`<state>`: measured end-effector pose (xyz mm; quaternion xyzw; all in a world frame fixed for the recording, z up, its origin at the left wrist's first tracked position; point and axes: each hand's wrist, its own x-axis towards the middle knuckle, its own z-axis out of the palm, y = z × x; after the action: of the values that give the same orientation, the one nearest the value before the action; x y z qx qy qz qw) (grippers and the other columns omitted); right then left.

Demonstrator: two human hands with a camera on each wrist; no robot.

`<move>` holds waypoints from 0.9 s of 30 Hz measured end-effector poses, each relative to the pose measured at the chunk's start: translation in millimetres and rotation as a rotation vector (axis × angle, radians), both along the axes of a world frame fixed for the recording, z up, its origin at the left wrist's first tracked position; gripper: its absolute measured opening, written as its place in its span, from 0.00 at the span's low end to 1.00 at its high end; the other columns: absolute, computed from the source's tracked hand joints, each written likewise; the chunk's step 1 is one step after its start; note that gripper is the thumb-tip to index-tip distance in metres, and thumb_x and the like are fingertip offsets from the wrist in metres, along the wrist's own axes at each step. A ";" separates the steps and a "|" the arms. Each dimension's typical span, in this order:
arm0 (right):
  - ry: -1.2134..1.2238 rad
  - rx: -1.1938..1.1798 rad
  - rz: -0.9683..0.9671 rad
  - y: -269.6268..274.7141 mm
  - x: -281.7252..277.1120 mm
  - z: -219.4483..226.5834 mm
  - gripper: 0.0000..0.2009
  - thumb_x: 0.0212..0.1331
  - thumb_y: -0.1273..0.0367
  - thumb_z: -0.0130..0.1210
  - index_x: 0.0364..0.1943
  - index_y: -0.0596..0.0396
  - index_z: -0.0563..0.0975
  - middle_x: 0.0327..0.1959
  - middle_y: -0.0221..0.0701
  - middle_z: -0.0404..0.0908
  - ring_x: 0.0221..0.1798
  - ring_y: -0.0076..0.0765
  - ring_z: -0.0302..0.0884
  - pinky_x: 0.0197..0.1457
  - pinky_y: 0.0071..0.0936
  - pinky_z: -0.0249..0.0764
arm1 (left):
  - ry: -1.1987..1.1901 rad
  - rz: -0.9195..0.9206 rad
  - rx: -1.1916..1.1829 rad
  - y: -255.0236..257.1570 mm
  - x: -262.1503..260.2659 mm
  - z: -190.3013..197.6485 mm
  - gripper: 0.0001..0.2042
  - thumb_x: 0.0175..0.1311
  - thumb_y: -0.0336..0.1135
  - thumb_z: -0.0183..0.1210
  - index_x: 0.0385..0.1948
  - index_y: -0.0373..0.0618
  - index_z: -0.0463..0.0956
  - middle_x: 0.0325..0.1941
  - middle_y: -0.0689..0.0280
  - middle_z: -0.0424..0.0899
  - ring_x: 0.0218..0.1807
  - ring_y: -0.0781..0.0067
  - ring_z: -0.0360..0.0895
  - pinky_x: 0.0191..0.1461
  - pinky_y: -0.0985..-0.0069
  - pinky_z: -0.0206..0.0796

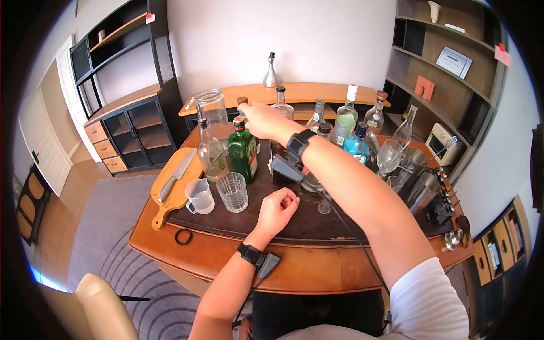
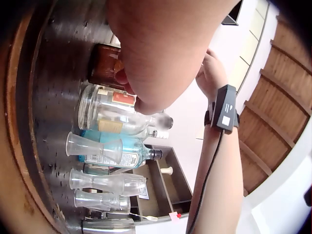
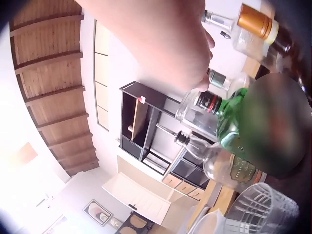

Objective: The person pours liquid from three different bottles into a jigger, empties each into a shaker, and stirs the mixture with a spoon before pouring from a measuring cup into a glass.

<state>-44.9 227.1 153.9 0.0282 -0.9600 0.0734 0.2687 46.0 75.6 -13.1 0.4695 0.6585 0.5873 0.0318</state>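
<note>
My right hand (image 1: 267, 120) reaches across to the bottles at the back left, its fingertips right at the dark cap of a green bottle (image 1: 242, 154). In the right wrist view, the fingers bend beside that cap and near a grey-capped clear bottle (image 3: 218, 79); whether they grip either I cannot tell. A brown stopper (image 1: 242, 101) shows just behind the fingers. Loosely curled, my left hand (image 1: 277, 211) rests low over the dark tabletop near its front, holding nothing. Beside the green bottle stand a clear bottle (image 1: 212, 153) and a cut-glass tumbler (image 1: 233, 194).
A plastic measuring jug (image 1: 200, 198) stands by a cutting board (image 1: 162, 207) bearing a knife (image 1: 177, 175). A large glass jar (image 1: 212, 103) is behind. Toward the right are a blue bottle (image 1: 356, 148), a stemmed glass (image 1: 389, 154) and a metal shaker (image 1: 424, 190).
</note>
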 end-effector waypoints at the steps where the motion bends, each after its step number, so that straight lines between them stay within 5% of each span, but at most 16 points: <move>1: -0.052 -0.006 0.011 -3.4 -8.8 -1.4 0.18 0.64 0.65 0.61 0.56 0.57 0.78 0.51 0.47 0.83 0.56 0.58 0.82 0.59 0.49 0.78 | 0.000 0.006 -0.002 -0.8 -0.8 -0.3 0.06 0.63 0.28 0.68 0.31 0.39 0.79 0.21 0.66 0.75 0.23 0.77 0.70 0.29 0.76 0.66; 9: -0.191 0.040 -0.019 -10.1 -45.2 -1.1 0.13 0.63 0.64 0.64 0.44 0.59 0.83 0.44 0.48 0.87 0.50 0.57 0.85 0.52 0.49 0.82 | 0.027 0.026 0.000 -2.4 -3.4 1.4 0.06 0.63 0.28 0.68 0.31 0.39 0.79 0.22 0.66 0.77 0.23 0.78 0.71 0.30 0.76 0.67; 19: -0.080 -0.018 0.055 -8.8 -35.5 14.9 0.10 0.64 0.68 0.61 0.42 0.61 0.82 0.40 0.51 0.86 0.46 0.59 0.85 0.49 0.47 0.80 | 0.021 0.026 0.007 -1.6 -5.3 -0.4 0.06 0.64 0.28 0.68 0.31 0.38 0.80 0.21 0.68 0.78 0.24 0.82 0.71 0.29 0.79 0.66; 27: -0.071 0.127 -0.082 -4.8 3.5 141.2 0.14 0.61 0.63 0.64 0.41 0.61 0.85 0.38 0.49 0.87 0.42 0.52 0.87 0.47 0.42 0.81 | 0.022 0.174 0.228 -3.1 -2.7 2.1 0.05 0.63 0.26 0.68 0.31 0.41 0.79 0.19 0.69 0.74 0.20 0.80 0.68 0.26 0.77 0.64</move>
<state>-41.4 222.3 295.1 0.0030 -0.9721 0.0024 0.2347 43.3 72.5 -11.0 0.4175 0.6261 0.6537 -0.0798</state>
